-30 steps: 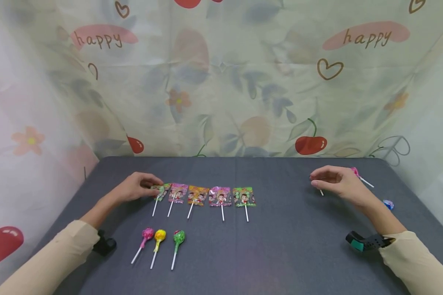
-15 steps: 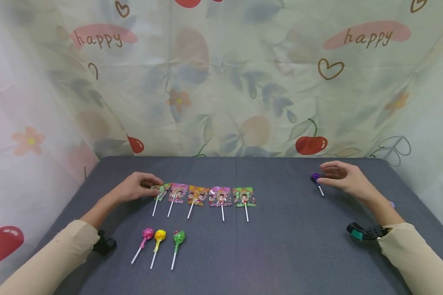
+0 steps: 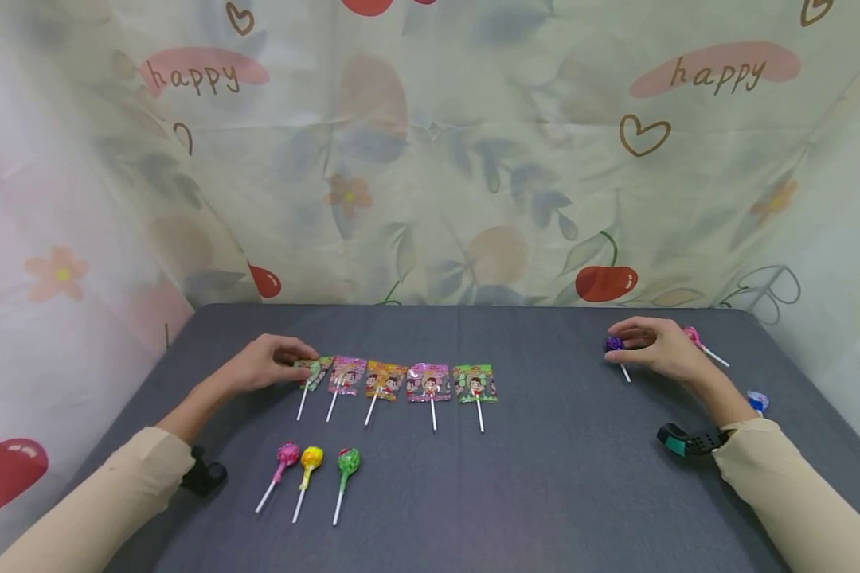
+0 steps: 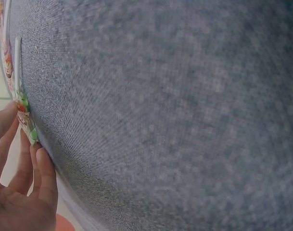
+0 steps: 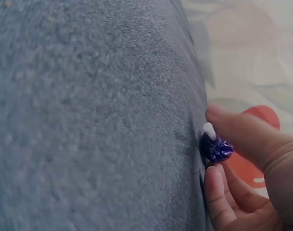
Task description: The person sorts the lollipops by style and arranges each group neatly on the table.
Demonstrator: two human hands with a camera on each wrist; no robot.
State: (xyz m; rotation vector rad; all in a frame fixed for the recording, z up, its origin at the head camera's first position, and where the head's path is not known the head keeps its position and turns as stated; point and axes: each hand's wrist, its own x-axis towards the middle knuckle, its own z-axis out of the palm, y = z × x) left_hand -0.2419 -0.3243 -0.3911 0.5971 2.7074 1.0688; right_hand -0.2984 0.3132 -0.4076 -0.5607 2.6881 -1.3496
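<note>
In the head view, my left hand (image 3: 267, 364) holds the leftmost flat lollipop in a green wrapper (image 3: 315, 370) of a row on the grey table. The left wrist view has the thumb and fingertips at opposite edges of that green wrapper (image 4: 25, 115), its white stick pointing away. At the right, my right hand (image 3: 659, 348) is around a purple-wrapped ball lollipop (image 3: 614, 344) lying on the table. In the right wrist view, the thumb and fingers lie on either side of the purple ball (image 5: 217, 148), the thumb slightly apart from it.
Beside the held one lie flat lollipops in pink (image 3: 347, 374), orange (image 3: 385, 380), pink (image 3: 428, 382) and green (image 3: 476, 383) wrappers. Nearer are pink (image 3: 287, 455), yellow (image 3: 311, 458) and green (image 3: 348, 460) ball lollipops. Pink (image 3: 693, 336) and blue (image 3: 757, 400) ones lie by the right arm.
My right hand drew back rightward from the purple lollipop, baring it, then came back leftward around it. The purple lollipop stays in about the same place. My left hand has kept still.
</note>
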